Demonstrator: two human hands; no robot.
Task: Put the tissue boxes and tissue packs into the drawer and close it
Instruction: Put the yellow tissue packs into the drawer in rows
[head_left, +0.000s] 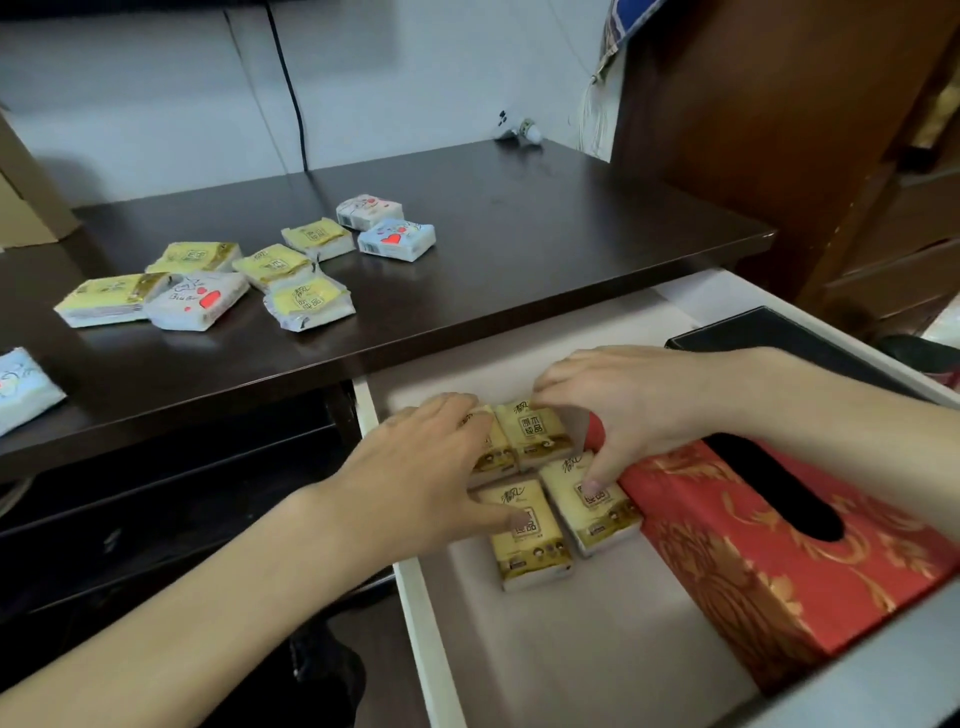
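Note:
The white drawer (423, 618) stands pulled out under the dark table. Inside it lie several yellow tissue packs (530, 540) in a tight block, a red and gold tissue box (727, 561) to their right, and a black box (769, 338) at the back right. My left hand (431, 478) rests on the left packs, fingers spread over them. My right hand (628, 405) reaches over the back right pack, its thumb pressing the front right pack (592, 504). More yellow packs (306, 301) and white and blue packs (397, 240) lie on the table top.
The dark table (545, 249) runs across the middle, with a blue pack (23, 387) at its left edge. A black cable (291, 93) hangs down the wall behind. A brown wooden cabinet (779, 130) stands at the right, a cardboard box (26, 197) at the far left.

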